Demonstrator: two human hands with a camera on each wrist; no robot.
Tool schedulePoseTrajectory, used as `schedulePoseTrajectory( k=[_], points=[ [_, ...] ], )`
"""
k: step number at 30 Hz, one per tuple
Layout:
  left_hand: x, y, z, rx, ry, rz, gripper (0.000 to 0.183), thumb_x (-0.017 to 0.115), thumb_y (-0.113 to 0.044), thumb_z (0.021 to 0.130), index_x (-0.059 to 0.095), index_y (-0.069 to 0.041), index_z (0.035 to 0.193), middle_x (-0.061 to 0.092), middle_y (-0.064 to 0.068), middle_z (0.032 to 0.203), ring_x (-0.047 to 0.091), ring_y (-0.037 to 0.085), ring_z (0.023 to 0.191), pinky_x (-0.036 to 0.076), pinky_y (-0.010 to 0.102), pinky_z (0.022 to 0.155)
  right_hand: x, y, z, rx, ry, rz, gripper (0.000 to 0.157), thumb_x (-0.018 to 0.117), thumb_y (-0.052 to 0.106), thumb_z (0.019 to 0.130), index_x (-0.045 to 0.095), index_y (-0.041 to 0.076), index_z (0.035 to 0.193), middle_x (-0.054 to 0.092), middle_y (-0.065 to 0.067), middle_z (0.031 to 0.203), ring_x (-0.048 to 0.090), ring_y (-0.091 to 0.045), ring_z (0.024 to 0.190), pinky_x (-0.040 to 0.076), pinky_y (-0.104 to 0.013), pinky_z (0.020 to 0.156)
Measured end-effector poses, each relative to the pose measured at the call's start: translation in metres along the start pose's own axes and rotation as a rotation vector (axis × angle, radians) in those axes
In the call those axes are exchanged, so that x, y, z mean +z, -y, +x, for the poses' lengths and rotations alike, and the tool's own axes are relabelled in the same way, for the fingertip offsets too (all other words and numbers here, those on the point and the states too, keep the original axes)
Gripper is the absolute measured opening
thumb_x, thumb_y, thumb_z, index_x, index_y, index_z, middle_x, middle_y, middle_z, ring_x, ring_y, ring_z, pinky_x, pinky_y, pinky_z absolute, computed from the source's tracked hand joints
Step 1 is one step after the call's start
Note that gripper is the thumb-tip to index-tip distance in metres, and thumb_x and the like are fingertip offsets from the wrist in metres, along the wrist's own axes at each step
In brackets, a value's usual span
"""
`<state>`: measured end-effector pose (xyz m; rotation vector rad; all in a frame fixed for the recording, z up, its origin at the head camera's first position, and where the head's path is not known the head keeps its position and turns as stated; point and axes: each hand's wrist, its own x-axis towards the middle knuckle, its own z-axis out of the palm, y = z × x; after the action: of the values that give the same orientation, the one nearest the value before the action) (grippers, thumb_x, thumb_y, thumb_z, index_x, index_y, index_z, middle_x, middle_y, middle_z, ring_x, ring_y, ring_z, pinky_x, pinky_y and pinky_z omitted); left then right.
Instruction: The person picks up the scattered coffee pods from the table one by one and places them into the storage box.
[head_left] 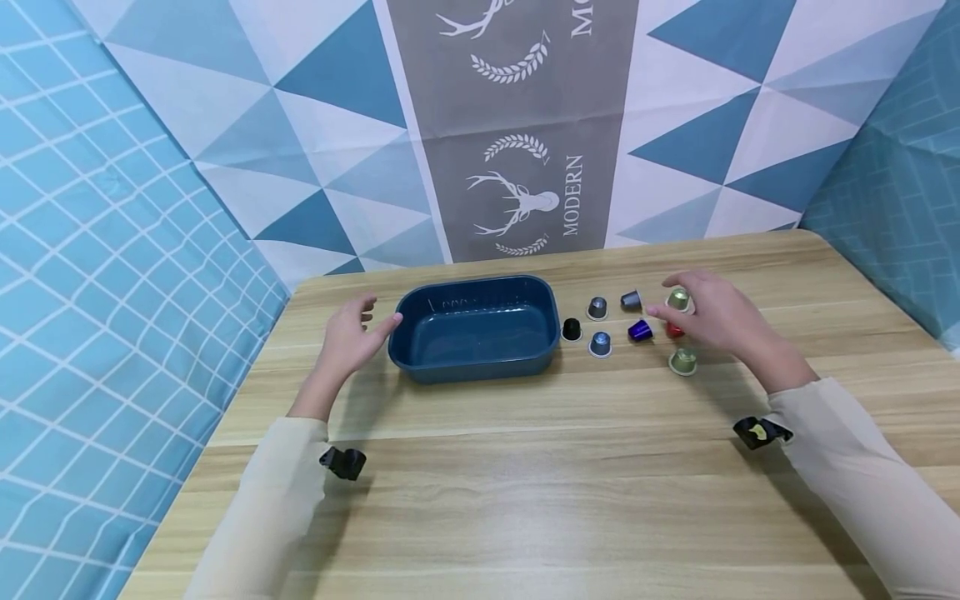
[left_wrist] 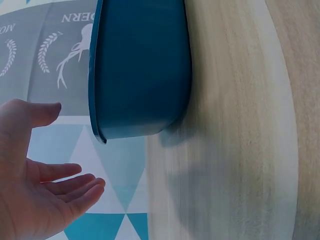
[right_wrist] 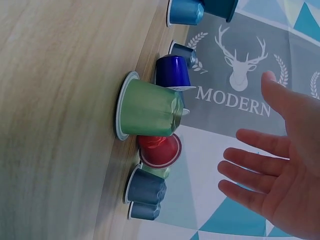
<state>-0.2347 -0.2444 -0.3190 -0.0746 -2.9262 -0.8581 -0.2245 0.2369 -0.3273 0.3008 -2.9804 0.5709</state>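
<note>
My left hand (head_left: 352, 337) hovers beside the left end of a dark blue rectangular basin (head_left: 472, 369). In the left wrist view a gap separates its loosely spread fingers from the basin's rim (left_wrist: 95, 75). Over the right side of a group of coffee capsules is my right hand (head_left: 720, 317), thumb and fingers apart and holding nothing. Under or near it are a red capsule (head_left: 674, 331), a green capsule (head_left: 678, 298) and a nearer green capsule (head_left: 683, 361). The right wrist view shows this nearer one standing upright (right_wrist: 150, 107), with the red capsule tipped over (right_wrist: 160, 151) behind it.
Between basin and right hand lie a black capsule (head_left: 572, 329), a light blue capsule (head_left: 600, 344), a dark grey capsule (head_left: 597, 307), a tipped grey capsule (head_left: 630, 300) and a tipped deep blue capsule (head_left: 640, 331). A patterned cloth (head_left: 517, 125) hangs behind the wooden table (head_left: 510, 483).
</note>
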Motion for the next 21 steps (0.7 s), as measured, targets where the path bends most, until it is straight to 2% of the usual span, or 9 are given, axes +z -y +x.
schedulePoseTrajectory(
  k=[8,13,21],
  points=[
    [0.003,-0.0006,0.0033,-0.028,0.005,-0.031,0.063,0.055,-0.039,0.096,0.041,0.003,0.141,0.046,0.026,0.141,0.05,0.042,0.127,0.045,0.05,0.103,-0.0003,-0.0006,-0.0004,-0.015,-0.008,-0.022,0.061,0.059,0.044,0.093,0.051,-0.002,0.131,0.047,-0.03,0.137,0.04,-0.048,0.129,0.036,-0.063,0.103],
    [0.0046,-0.0021,0.0054,-0.074,0.016,-0.054,0.061,0.055,-0.038,0.096,0.043,0.001,0.14,0.049,0.024,0.14,0.052,0.039,0.127,0.047,0.048,0.101,-0.0015,-0.0006,-0.0025,-0.027,-0.018,-0.017,0.062,0.059,0.047,0.093,0.053,-0.002,0.13,0.05,-0.029,0.135,0.043,-0.048,0.128,0.037,-0.063,0.103],
    [0.0069,-0.0019,0.0095,-0.101,0.038,-0.091,0.058,0.055,-0.037,0.096,0.044,0.0,0.14,0.052,0.023,0.137,0.051,0.038,0.128,0.045,0.048,0.103,-0.0035,-0.0002,-0.0077,-0.047,-0.029,-0.017,0.057,0.059,0.043,0.093,0.054,-0.002,0.129,0.052,-0.028,0.134,0.046,-0.047,0.126,0.039,-0.062,0.1]
  ],
)
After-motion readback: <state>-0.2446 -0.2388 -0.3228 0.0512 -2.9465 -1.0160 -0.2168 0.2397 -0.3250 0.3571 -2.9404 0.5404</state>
